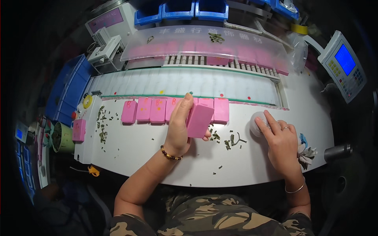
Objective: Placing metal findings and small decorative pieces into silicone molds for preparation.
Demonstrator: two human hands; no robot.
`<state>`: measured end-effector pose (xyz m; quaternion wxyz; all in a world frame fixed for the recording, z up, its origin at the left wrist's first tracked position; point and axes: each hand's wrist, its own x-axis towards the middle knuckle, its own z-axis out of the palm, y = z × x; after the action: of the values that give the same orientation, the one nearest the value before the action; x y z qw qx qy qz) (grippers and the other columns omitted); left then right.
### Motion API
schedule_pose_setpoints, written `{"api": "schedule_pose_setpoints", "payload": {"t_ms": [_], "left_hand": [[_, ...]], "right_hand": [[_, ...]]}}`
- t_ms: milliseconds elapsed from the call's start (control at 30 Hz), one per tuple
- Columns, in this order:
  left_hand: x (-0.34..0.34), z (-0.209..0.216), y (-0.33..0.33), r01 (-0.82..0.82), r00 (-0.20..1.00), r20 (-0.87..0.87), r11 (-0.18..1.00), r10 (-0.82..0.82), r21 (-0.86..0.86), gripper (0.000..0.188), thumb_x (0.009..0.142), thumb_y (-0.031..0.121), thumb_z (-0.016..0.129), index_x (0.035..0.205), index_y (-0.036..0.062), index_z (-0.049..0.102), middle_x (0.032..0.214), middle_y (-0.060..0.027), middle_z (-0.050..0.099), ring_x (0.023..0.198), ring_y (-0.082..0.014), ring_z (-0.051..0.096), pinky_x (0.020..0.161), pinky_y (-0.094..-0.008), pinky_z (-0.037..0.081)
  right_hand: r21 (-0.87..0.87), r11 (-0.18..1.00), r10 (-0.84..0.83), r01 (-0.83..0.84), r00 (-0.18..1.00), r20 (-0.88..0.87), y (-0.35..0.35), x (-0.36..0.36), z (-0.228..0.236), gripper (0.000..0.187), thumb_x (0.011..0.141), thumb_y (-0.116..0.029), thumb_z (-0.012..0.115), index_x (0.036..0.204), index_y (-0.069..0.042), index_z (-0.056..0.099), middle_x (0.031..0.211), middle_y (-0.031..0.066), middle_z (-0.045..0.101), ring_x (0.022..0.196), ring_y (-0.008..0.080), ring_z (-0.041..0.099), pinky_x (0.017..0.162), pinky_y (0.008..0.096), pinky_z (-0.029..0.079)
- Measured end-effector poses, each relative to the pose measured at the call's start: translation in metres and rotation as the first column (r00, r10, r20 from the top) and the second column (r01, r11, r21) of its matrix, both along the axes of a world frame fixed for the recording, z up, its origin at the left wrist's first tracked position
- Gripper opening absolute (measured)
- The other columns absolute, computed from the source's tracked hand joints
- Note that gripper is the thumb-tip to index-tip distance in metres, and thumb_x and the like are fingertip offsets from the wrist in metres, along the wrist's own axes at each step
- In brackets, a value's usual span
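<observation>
My left hand (pixel 179 126) is closed around a pink rubber mould block (pixel 200 121), tilted upright over the middle of the white table. My right hand (pixel 278 135) has its fingers curled on a round whitish object (pixel 258 124) standing on the table; its exact kind I cannot tell. Behind the left hand stands a row of similar pink blocks (pixel 158 111) with small marks on their tops, partly hidden by the hand and the held block. Dark green bits (pixel 227 144) and a branched piece (pixel 237 138) lie between my hands.
A glass-topped conveyor track (pixel 185 83) runs behind the blocks, under a clear cover (pixel 173 41) farther back. Another pink block (pixel 79 130) and a green bucket (pixel 62 137) are at left. A keypad display (pixel 342 65) and a crumpled cloth (pixel 307 154) are at right.
</observation>
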<state>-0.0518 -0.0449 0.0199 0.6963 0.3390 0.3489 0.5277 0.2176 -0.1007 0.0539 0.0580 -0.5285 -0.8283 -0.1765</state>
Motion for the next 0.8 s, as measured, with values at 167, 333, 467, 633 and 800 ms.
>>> {"api": "schedule_pose_setpoints", "payload": {"t_ms": [167,333,467,633,800], "left_hand": [[0.021,0.002,-0.013,0.081,0.997,0.014,0.995,-0.08,-0.058,0.039,0.101,0.042,0.047,0.107,0.0044,0.046,0.087,-0.0122,0.062,0.07,-0.0195,0.066,0.055,-0.0345,0.058],[0.025,-0.004,-0.031,0.063,0.985,-0.175,0.917,0.007,0.393,0.022,0.093,0.011,0.066,0.106,0.0035,0.049,0.102,-0.007,0.06,0.097,-0.0136,0.058,0.09,-0.0279,0.045],[0.009,-0.006,-0.03,0.178,0.931,-0.36,0.781,0.064,0.598,0.026,0.081,0.006,0.077,0.1,0.0067,0.059,0.106,-0.0033,0.059,0.098,-0.0139,0.057,0.091,-0.0303,0.046],[-0.021,0.015,-0.024,0.514,0.855,-0.264,0.799,-0.447,0.313,0.038,0.073,0.001,0.082,0.103,0.0069,0.059,0.114,-0.0033,0.056,0.106,-0.0142,0.055,0.095,-0.0363,0.048],[-0.032,0.027,0.0,0.594,0.799,-0.284,0.771,-0.53,0.23,0.039,0.075,0.001,0.08,0.107,0.0036,0.058,0.102,-0.0048,0.062,0.099,-0.0152,0.062,0.088,-0.0321,0.051]], "right_hand": [[-0.036,0.997,0.054,-0.061,0.984,-0.171,0.01,-0.009,0.004,0.054,0.075,-0.002,0.067,0.127,-0.007,0.059,0.125,0.0163,0.061,0.094,0.0296,0.061,0.078,0.0375,0.043],[-0.228,0.869,-0.007,-0.439,0.451,-0.893,0.015,-0.051,0.006,0.046,0.077,-0.007,0.074,0.122,-0.005,0.061,0.114,0.0136,0.063,0.09,0.0229,0.06,0.074,0.0327,0.045],[-0.242,0.781,-0.077,-0.576,0.296,-0.952,0.021,-0.055,0.002,0.029,0.078,-0.009,0.077,0.105,-0.004,0.067,0.098,0.007,0.065,0.087,0.0166,0.059,0.075,0.0286,0.045],[-0.168,0.638,0.006,-0.751,0.223,-0.975,0.027,-0.052,0.003,0.023,0.076,-0.007,0.078,0.097,-0.004,0.069,0.091,0.0048,0.065,0.088,0.0147,0.059,0.076,0.0276,0.044],[-0.209,0.644,-0.112,-0.736,0.179,-0.977,0.042,-0.058,-0.002,0.038,0.076,-0.01,0.078,0.111,-0.003,0.066,0.111,0.0075,0.063,0.101,0.0174,0.057,0.082,0.0296,0.044]]}}
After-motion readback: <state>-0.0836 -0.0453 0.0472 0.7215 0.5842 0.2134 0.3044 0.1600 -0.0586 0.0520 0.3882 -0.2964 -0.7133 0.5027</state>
